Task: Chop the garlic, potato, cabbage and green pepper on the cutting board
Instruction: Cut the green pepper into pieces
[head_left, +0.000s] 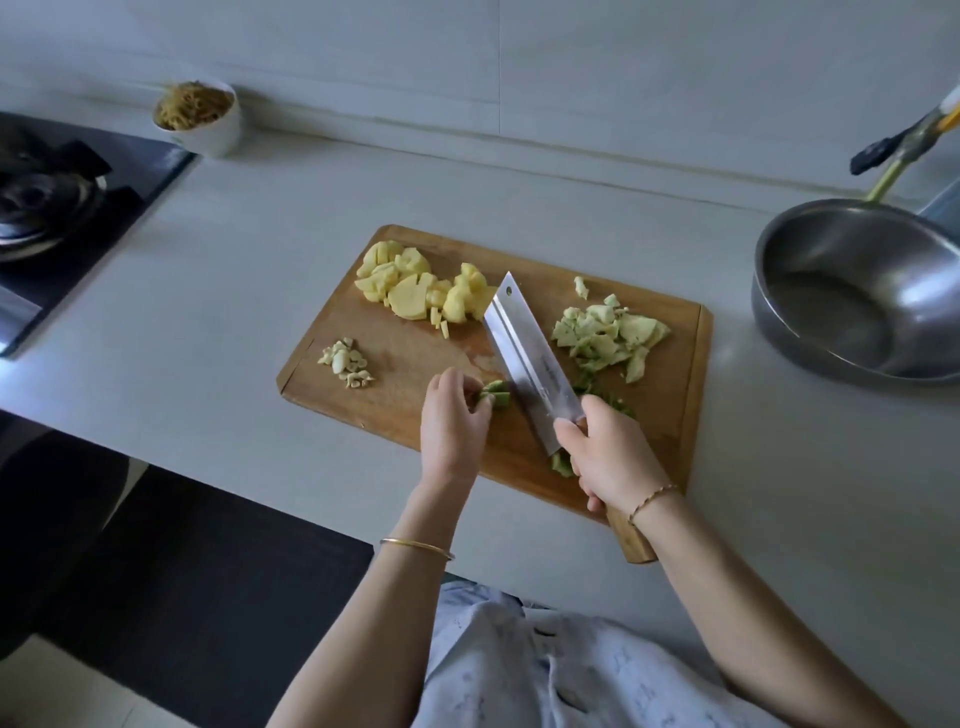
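A wooden cutting board (395, 384) lies on the pale counter. On it are yellow potato pieces (415, 286) at the back left, chopped garlic (347, 362) at the left, and pale green cabbage pieces (608, 332) at the right. My left hand (452, 421) pinches a small piece of green pepper (496, 392) against the board. My right hand (608, 452) grips the wooden handle of a cleaver (530, 358), whose blade stands just right of the pepper piece. Cut green pepper bits (618, 402) lie beside and under my right hand.
A steel bowl (852, 291) stands at the right, with a tool handle (914, 140) behind it. A white cup of brown shreds (200, 117) sits at the back left. A black gas stove (57, 202) occupies the left edge.
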